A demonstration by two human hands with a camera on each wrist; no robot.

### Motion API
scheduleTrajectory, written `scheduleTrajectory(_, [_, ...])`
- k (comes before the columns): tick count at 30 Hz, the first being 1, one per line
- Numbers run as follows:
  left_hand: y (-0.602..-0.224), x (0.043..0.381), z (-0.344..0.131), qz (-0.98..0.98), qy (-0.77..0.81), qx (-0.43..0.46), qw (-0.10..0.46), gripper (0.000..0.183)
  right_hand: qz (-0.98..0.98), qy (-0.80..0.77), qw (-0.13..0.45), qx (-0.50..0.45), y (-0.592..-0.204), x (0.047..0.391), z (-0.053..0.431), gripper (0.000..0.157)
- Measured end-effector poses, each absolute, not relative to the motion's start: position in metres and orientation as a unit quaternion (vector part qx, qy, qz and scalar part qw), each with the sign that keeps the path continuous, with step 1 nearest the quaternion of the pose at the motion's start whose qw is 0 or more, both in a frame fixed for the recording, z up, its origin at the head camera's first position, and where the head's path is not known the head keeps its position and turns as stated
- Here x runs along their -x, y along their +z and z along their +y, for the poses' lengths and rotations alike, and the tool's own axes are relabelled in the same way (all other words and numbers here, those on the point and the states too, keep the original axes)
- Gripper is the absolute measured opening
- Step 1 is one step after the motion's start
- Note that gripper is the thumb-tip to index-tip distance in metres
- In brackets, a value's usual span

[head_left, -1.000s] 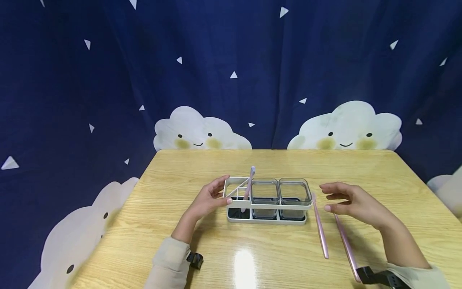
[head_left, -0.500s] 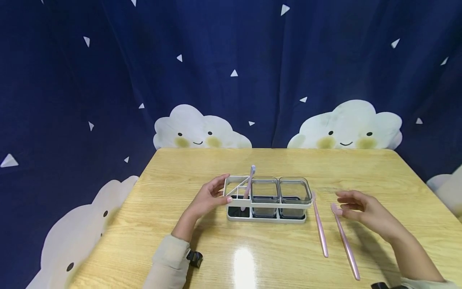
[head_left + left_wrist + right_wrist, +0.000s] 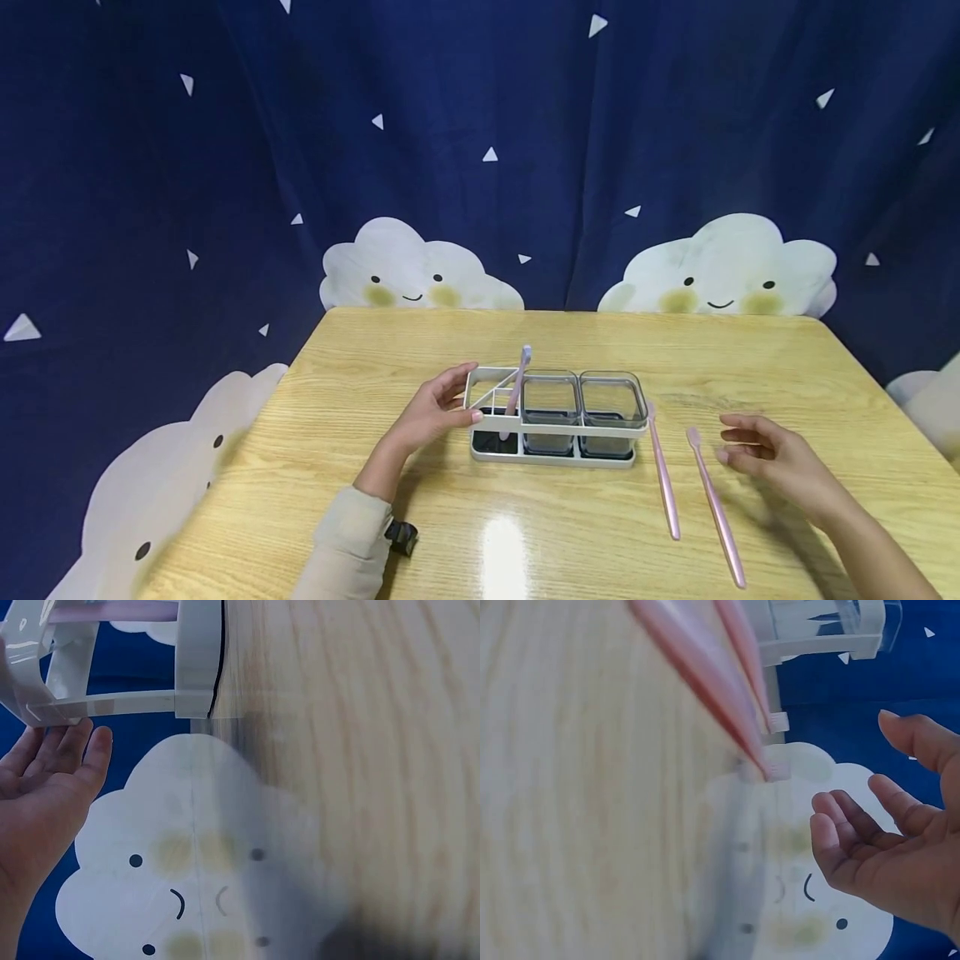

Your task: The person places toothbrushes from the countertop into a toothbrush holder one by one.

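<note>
A white toothbrush holder (image 3: 585,430) stands mid-table with two clear cups (image 3: 609,400) in its right bays. One pink toothbrush (image 3: 514,392) leans upright in its left section, bristles up. My left hand (image 3: 429,412) grips the holder's left end, thumb at the front rail and fingers behind; in the left wrist view the fingertips (image 3: 97,746) meet the white frame (image 3: 139,703). Two more pink toothbrushes lie right of the holder, a nearer one (image 3: 664,483) and a farther one (image 3: 718,517). My right hand (image 3: 783,462) hovers right of the farther toothbrush, fingers loosely bent, holding nothing.
The wooden table (image 3: 360,350) reaches back to a dark blue curtain (image 3: 450,100) with white triangles and smiling clouds. A bright light reflection (image 3: 504,554) lies on the front of the tabletop. A black strap (image 3: 402,537) sits on my left wrist.
My right hand has drawn away from the holder, moving right and toward me, uncovering the farther toothbrush's head. The left hand and the holder have stayed in place.
</note>
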State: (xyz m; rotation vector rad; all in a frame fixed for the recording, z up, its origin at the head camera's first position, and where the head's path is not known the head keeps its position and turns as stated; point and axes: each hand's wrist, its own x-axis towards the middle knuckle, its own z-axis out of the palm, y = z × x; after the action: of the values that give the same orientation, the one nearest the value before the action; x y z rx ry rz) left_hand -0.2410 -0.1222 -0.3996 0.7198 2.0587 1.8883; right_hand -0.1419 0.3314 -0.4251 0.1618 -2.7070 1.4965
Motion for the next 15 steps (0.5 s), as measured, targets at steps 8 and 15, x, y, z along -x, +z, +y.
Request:
scheduleTrajectory(8, [-0.399,0.239,-0.122,0.718,0.64,-0.242,0.128,0.071,-0.859,0.51,-0.026,-0.038,-0.432,0.138,0.332,0.057])
scheduleTrajectory(15, [-0.398,0.24,-0.122,0.716,0.643,-0.24,0.129,0.072,-0.836,0.545,-0.054,-0.034,-0.439,0.137,0.329,0.059])
